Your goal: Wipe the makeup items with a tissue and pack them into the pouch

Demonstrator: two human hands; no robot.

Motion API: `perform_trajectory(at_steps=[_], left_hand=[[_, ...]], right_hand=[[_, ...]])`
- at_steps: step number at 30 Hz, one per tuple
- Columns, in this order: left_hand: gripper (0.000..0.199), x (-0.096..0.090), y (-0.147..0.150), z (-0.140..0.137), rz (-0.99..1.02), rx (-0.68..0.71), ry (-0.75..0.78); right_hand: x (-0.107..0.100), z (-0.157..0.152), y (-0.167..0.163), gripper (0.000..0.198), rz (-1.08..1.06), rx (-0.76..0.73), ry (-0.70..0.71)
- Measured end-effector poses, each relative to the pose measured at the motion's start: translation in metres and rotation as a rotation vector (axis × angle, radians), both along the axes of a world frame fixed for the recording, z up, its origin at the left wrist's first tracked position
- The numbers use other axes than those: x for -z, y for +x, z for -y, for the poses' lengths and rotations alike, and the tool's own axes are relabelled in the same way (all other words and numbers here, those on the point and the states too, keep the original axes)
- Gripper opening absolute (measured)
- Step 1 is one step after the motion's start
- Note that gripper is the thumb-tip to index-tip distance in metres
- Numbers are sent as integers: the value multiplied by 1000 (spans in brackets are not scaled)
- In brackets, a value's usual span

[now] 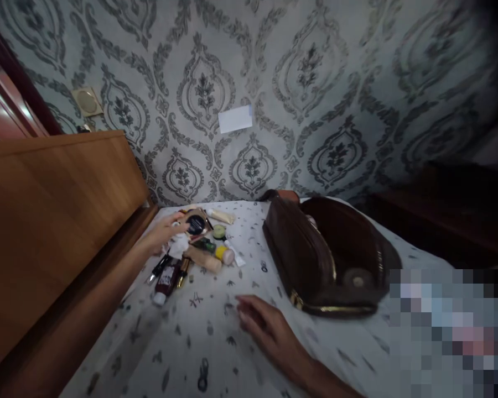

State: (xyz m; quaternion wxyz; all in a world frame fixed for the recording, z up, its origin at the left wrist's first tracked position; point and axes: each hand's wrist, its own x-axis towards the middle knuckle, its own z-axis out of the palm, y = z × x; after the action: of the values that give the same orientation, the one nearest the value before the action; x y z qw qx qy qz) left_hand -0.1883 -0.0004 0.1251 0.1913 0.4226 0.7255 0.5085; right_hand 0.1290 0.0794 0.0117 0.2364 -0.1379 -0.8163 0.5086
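My left hand [166, 232] reaches over a pile of cosmetics, fingers stretched out at the edge of a round black compact [196, 224]. Crumpled white material [178, 246] lies just under it; whether the hand touches it, I cannot tell. In the pile are a dark red bottle with a white cap [167, 279], a beige tube [203, 258], a yellow-and-pink small bottle [224, 255], a green round pot [219, 231] and a cream tube [222, 216]. My right hand [269, 329] hovers over or rests on the sheet, fingers loosely bent and apart, holding nothing visible.
A dark brown handbag [290, 249] with a gold zipper gapes open at the right. The patterned white sheet [232, 365] runs to a wallpapered wall [249, 66]. A wooden panel [58, 210] borders the left side; dark furniture [435, 221] stands at the right.
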Motion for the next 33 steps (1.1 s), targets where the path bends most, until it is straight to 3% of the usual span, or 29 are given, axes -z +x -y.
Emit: perform_trajectory(at_steps=[3,7,10,14,16,19,22,24,27,29,33], left_hand=[[33,16,75,15,29,301,-67],[31,33,131,28,39,347,-21],[30,38,142,35,-4,385,-52],[28,46,145,45,-116,442,-135],[32,47,144,51,-212,372,-170],[32,37,147,57,-342,155,-150],[22,21,168,53,-490,-64,49],[24,16,193,44,-627,-99,166],[21,31,230,30,-837,84,184],[23,51,242,24,-1008,197,78],[30,85,230,29,-1142,163,18]], right_hand=[[0,1,-1,48,-94,30,-153],[-1,0,-1,48,-157,-23,-345],[-5,0,-1,40,-244,-7,-303],[-4,0,-1,27,-170,-1,-88],[-3,1,-1,26,-127,16,-28],[-3,2,-1,22,-58,35,0],[-5,4,1,17,-24,38,35],[-4,4,1,14,-31,31,79],[2,4,1,6,-52,26,117],[6,3,-1,3,-57,22,113],[8,2,-3,9,-56,-6,97]])
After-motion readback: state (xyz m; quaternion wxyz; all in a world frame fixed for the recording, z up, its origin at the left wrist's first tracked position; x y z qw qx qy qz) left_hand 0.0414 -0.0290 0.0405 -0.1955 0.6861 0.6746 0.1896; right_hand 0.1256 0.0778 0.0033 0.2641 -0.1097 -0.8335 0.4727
